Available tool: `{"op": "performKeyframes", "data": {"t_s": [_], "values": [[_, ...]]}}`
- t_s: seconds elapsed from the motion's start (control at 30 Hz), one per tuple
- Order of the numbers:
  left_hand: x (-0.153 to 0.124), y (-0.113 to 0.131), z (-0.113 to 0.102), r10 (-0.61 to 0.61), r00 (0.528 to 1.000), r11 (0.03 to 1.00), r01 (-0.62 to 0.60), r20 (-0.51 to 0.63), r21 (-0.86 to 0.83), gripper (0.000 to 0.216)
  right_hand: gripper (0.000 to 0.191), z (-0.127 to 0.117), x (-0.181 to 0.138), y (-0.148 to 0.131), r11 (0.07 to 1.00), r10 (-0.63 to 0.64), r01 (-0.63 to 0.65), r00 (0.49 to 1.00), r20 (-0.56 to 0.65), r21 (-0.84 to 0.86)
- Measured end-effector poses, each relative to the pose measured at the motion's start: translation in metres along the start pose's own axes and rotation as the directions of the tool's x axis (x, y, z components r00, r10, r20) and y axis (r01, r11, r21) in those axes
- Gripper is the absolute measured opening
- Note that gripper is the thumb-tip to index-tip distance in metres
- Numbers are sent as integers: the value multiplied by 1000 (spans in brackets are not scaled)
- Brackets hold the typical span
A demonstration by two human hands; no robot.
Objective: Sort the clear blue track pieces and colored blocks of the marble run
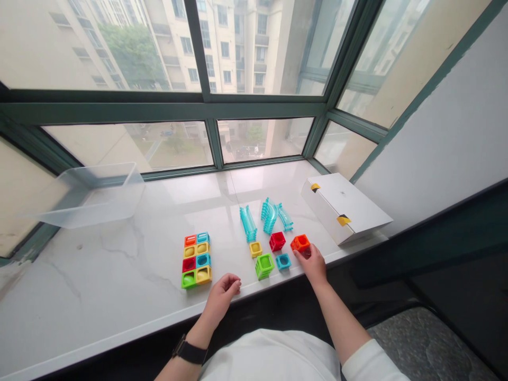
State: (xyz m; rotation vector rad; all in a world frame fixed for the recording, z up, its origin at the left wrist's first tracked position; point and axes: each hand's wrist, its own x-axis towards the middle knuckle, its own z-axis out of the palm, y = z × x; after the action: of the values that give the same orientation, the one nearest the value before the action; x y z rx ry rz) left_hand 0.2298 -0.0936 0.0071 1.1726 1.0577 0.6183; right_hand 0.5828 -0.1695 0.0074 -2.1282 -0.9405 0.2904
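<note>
At the far left of the bench (119, 275), a clear plastic tub (91, 198) is being noted, well apart from both hands. Rightward, a two-by-four block of coloured cubes (197, 260) is being observed flat on the bench, its long axis running away from the person.

The left hand (222, 293) is being rested at the near edge, just right of that block. Its fingers (234, 286) are being held loosely curled, with nothing enclosed.

Further right, loose pieces are being recorded: yellow cube (255, 248), green cube (264, 265), blue cube (283, 261), red cube (277, 241). Behind them are teal track pieces (266, 216), lying lengthwise away from the person.

The orange cube (300, 242) is being touched by the right hand (314, 263). It is lying just beyond and slightly left of the fingertips, rightmost of the loose cubes. The right hand is much the nearer, and the left is well apart. The right fingers are being held bent against the cube's near side. Whether it is being pinched or merely touched cannot be told.

A white box (345, 209) is being noted at far right, near the orange cube but apart from it.
</note>
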Motion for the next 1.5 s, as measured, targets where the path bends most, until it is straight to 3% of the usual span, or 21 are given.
{"op": "performKeyframes", "data": {"t_s": [0.3, 0.43, 0.53, 0.63, 0.77, 0.87, 0.93, 1.0, 1.07, 1.1, 1.17, 1.27, 1.33, 1.5], "values": [[0, 0, -1, 7, 1000, 999, -7, 6, -51, 54, 52, 3, 0, 4, 1000, 14, -14, 1000, 8, 5], [-8, 19, -12, 28, 999, 999, -28, -17, -21, 57, 77, -1, -3, 5, 997, 16, -16, 1000, -3, 74], [-16, 44, -34, 110, 989, 994, -107, -104, 27, 53, 85, -12, -5, -1, 990, -9, 16, 999, -44, 143], [-17, 67, -65, 236, 937, 970, -211, -259, 124, 46, 79, -31, -5, -15, 982, -58, 82, 989, -136, 173], [-5, 79, -100, 376, 804, 911, -230, -461, 341, 37, 64, -54, -7, -54, 953, -171, 235, 938, -300, 190], [14, 74, -112, 556, 721, 750, -221, -413, 623, 37, 50, -64, -20, -101, 889, -312, 402, 882, -353, 218], [28, 67, -114, 628, 716, 612, -212, -306, 762, 37, 35, -66, -34, -136, 814, -453, 539, 822, -344, 217], [41, 58, -113, 635, 731, 522, -170, -248, 836, 38, 20, -61, -53, -171, 704, -603, 659, 751, -269, 264], [52, 49, -112, 616, 752, 484, -124, -237, 866, 39, 19, -49, -73, -200, 583, -731, 709, 671, -124, 396], [56, 45, -112, 601, 765, 482, -115, -233, 868, 40, 22, -39, -82, -213, 552, -776, 693, 630, -17, 464], [61, 38, -113, 574, 790, 494, -125, -215, 860, 41, 22, -12, -96, -230, 584, -797, 634, 567, 210, 507], [64, 30, -114, 565, 802, 498, -142, -196, 856, 44, 25, 38, -108, -238, 713, -691, 591, 502, 520, 377], [66, 28, -113, 571, 796, 488, -128, -204, 863, 44, 34, 70, -110, -234, 763, -585, 603, 488, 648, 235], [67, 23, -111, 580, 785, 469, -101, -220, 877, 43, 42, 118, -113, -221, 784, -423, 620, 487, 765, 39]]}}
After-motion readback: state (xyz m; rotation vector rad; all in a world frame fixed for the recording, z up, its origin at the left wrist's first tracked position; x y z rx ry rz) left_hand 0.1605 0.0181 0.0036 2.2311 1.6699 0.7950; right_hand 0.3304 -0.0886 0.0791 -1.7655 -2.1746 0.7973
